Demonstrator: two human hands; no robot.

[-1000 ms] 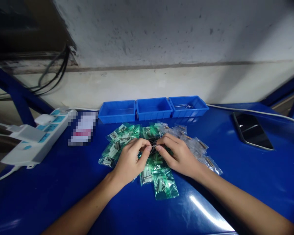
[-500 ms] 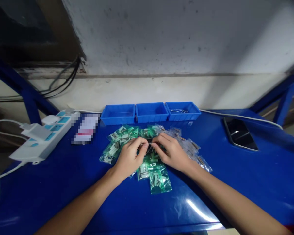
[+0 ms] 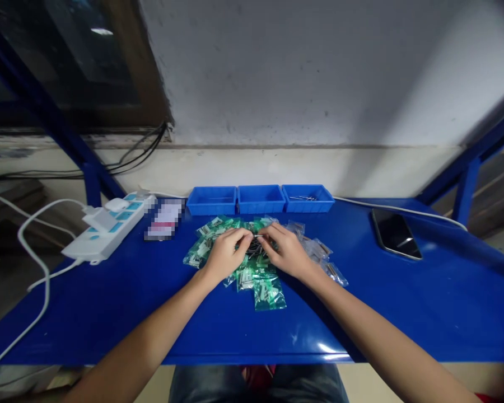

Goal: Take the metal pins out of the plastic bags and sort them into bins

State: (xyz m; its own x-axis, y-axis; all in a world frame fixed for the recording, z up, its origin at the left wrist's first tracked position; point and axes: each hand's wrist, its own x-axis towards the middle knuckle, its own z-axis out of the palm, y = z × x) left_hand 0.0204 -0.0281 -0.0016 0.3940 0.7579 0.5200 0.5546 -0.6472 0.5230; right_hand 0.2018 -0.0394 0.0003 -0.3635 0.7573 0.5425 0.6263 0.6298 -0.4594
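Note:
My left hand (image 3: 227,253) and my right hand (image 3: 289,249) meet over the middle of a heap of small bags. Both are closed in a pinch, thumb against forefinger. A short, thin metal pin (image 3: 257,235) shows between the two sets of fingertips. Just beneath them lies a pile of dark, thin pieces (image 3: 255,249), partly covered by my fingers. Green-tinted plastic bags (image 3: 269,294) with pale strips and metal pins inside spread to the left and front. Clear plastic bags (image 3: 335,273) with similar pins lie beside my right wrist.
Three blue bins stand against the wall: a left bin (image 3: 212,208), a middle bin (image 3: 261,207) and a right bin (image 3: 309,206) holding thin metal rods. A phone (image 3: 397,234) lies right. A white power strip (image 3: 105,238) with cables and a blurred card (image 3: 164,219) are left.
The view has shifted back, so the table's front edge and my legs now show. My hands stay together over the heap, and the pin between the fingertips is plainer to see.

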